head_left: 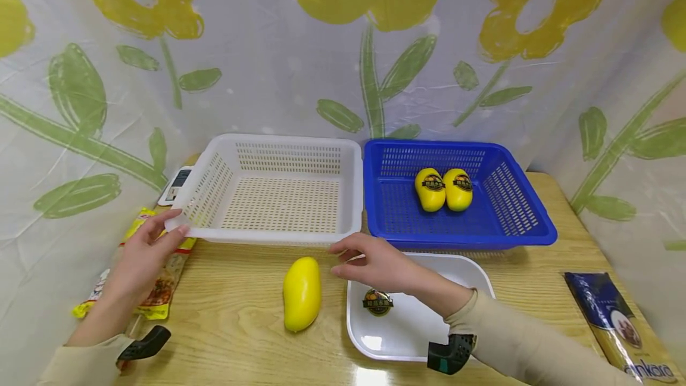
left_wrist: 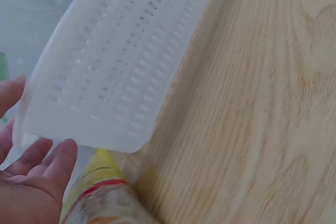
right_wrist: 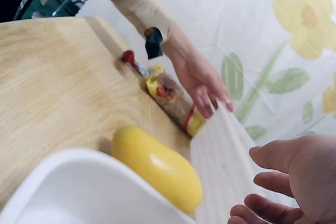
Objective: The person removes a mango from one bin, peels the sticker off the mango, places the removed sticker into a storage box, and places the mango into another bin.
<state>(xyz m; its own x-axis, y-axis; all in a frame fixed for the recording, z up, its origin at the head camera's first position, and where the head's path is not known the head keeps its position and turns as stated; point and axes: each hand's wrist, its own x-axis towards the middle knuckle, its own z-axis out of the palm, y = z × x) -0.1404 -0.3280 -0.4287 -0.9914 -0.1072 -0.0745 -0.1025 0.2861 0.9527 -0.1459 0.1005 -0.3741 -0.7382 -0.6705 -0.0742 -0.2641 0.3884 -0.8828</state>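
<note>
Head view shows a yellow mango (head_left: pixel 302 293) lying on the wooden desk (head_left: pixel 236 326), just left of a white tray (head_left: pixel 471 273) that carries a round dark sticker (head_left: pixel 377 302), its writing too small to read. Both hands hold nothing: the right hand (head_left: pixel 375 264) hovers with relaxed fingers just beyond the mango, while the left hand (head_left: pixel 142 255) touches the near left corner of the white basket (head_left: pixel 278 237). Judging by this, the basket is being steadied; grasping the mango would call for the right hand to lower and close. Right of it, a blue basket (head_left: pixel 536 234) holds two labelled mangoes (head_left: pixel 443 189). A dark packet (head_left: pixel 624 329) reads "ankara".
</note>
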